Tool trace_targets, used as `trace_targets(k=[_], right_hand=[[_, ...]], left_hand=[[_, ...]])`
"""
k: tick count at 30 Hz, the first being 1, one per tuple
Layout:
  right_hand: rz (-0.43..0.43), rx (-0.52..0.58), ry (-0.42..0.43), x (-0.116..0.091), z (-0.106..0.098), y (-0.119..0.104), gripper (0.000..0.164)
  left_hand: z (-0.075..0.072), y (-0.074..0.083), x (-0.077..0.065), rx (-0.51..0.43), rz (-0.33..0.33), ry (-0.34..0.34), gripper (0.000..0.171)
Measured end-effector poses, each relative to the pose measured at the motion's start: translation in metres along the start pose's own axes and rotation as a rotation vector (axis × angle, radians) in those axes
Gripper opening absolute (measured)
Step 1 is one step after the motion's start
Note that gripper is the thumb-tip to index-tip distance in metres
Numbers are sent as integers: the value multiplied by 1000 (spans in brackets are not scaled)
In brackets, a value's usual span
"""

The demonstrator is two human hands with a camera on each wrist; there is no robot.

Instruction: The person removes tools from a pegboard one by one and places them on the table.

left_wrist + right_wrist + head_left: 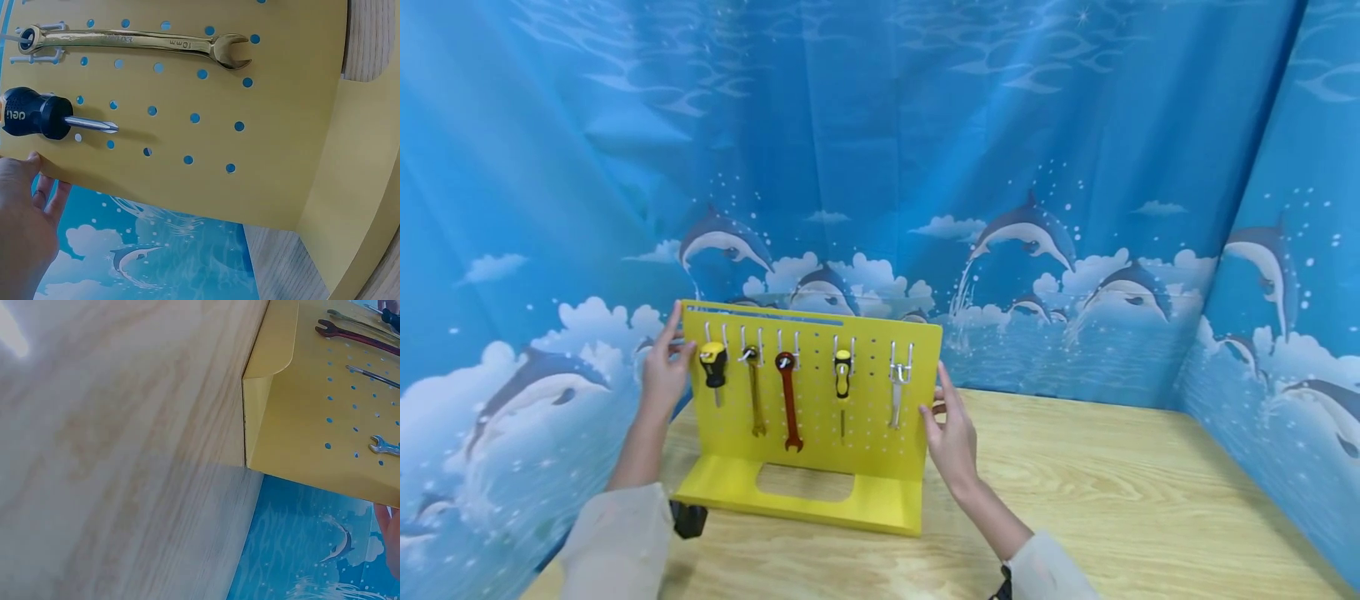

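Note:
A yellow pegboard stand [865, 454] stands upright on the table, held at both side edges. My left hand [664, 371] grips its upper left edge, with the thumb in front. On the lower half of the right edge, my right hand [952, 437] pinches the panel, thumb forward and fingers partly hidden behind. From metal hooks hang a stubby yellow-and-black screwdriver [713, 367], a gold wrench [756, 404], a red wrench [789, 404], a slim screwdriver [842, 375] and a silver wrench [896, 404]. The left wrist view shows the stubby screwdriver's cross tip [106, 125] close up.
The wooden table [1090, 483] extends right and in front of the stand. Behind and at both sides hangs a blue dolphin-print curtain [865, 167]. A dark object [688, 518], perhaps the wrist camera, shows by the left sleeve.

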State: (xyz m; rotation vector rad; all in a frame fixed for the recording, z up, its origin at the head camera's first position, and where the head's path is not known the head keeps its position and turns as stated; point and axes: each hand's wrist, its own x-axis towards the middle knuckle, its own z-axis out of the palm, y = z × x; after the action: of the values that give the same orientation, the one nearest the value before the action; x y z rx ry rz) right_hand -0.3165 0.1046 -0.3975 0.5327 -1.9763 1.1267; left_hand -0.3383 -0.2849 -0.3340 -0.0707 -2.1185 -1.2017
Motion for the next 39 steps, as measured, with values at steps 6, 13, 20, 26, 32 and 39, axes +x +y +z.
trace_targets(k=[6, 13, 20, 26, 32, 39], right_hand=[[2, -15, 13, -3, -1, -4, 75], [27, -19, 9, -6, -3, -10, 74], [-7, -17, 22, -5, -3, -10, 75], [3, -26, 19, -3, -4, -8, 74], [7, -31, 15, -3, -4, -6, 74], [14, -23, 15, -3, -3, -6, 75]], left_hand=[[-1, 1, 1, 2, 7, -14, 66], [-2, -1, -1, -7, 20, -17, 64], [-2, 1, -3, -10, 18, -5, 65], [-3, 4, -7, -12, 2, -8, 65], [-3, 7, -7, -17, -32, -19, 66], [-1, 8, -7, -15, -54, -6, 69]])
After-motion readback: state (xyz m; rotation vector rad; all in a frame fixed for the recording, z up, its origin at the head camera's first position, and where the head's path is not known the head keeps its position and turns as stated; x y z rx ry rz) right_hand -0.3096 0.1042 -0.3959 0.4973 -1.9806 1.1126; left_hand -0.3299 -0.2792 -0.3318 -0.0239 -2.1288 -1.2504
